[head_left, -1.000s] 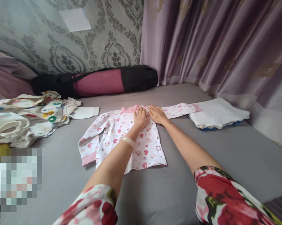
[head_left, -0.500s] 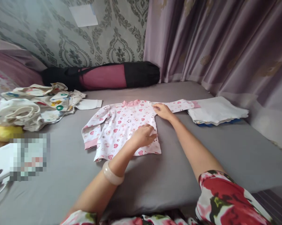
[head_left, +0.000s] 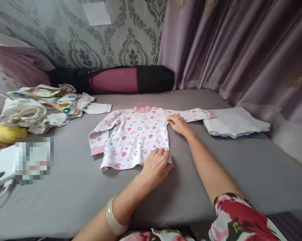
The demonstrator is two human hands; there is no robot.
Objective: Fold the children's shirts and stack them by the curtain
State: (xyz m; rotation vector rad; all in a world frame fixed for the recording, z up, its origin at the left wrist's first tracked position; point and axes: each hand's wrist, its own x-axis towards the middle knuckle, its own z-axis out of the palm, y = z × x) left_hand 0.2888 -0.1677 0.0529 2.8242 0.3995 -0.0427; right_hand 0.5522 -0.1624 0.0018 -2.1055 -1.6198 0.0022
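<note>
A small white long-sleeved shirt (head_left: pixel 136 137) with pink hearts and a pink collar lies spread on the grey bed sheet. Its left sleeve bends down to a pink cuff, while its right sleeve stretches out to the right. My left hand (head_left: pixel 158 165), a pale bangle (head_left: pixel 115 217) on its wrist, is closed on the shirt's bottom right hem corner. At the right armpit, my right hand (head_left: pixel 178 124) has its fingers pinched on the cloth. Both sets of fingertips are partly hidden. The right cuff touches a stack of folded white cloth (head_left: pixel 237 122).
Crumpled patterned clothes (head_left: pixel 40 103) lie at the left beside a yellow item (head_left: pixel 9 134). Nearer is a white power bank (head_left: pixel 2 167) with a cable, next to a blurred-out object. A long black and maroon bag (head_left: pixel 113 80) rests along the wall. Curtains hang at the right.
My left hand has moved down from the shirt's right side to its hem corner and closed there. My right hand stays at the armpit, its fingers now pinched. The view has shifted slightly.
</note>
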